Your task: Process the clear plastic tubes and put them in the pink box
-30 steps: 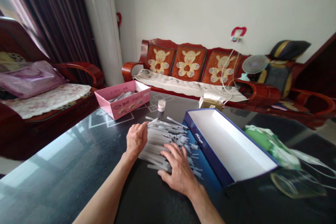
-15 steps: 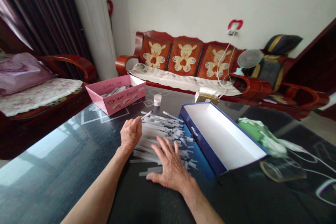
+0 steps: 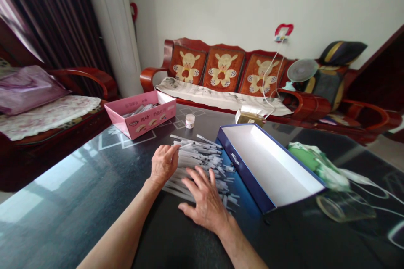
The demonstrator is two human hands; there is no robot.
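Observation:
A loose pile of slender plastic tubes point(image 3: 202, 164) lies on the dark glass tabletop point(image 3: 78, 185). My left hand point(image 3: 163, 164) is at the pile's left edge, pinching one tube point(image 3: 186, 145) between thumb and fingers. My right hand point(image 3: 205, 201) rests on the near part of the pile with its fingers spread, holding nothing. Its palm and fingers hide the tubes beneath them. Just right of the pile is a long open box point(image 3: 268, 168), blue outside and white inside.
A pink cardboard box point(image 3: 140, 118) holding more tubes stands at the far left of the table, with a small white jar point(image 3: 190, 121) near it. A tan packet point(image 3: 249, 117) sits at the far edge. Green-and-white cloth point(image 3: 315, 166) lies to the right. Wooden sofas surround the table.
My left hand has shifted slightly right, and its tube now lies flatter. The fingers of my right hand have drawn in a little on the pile. The view has moved slightly.

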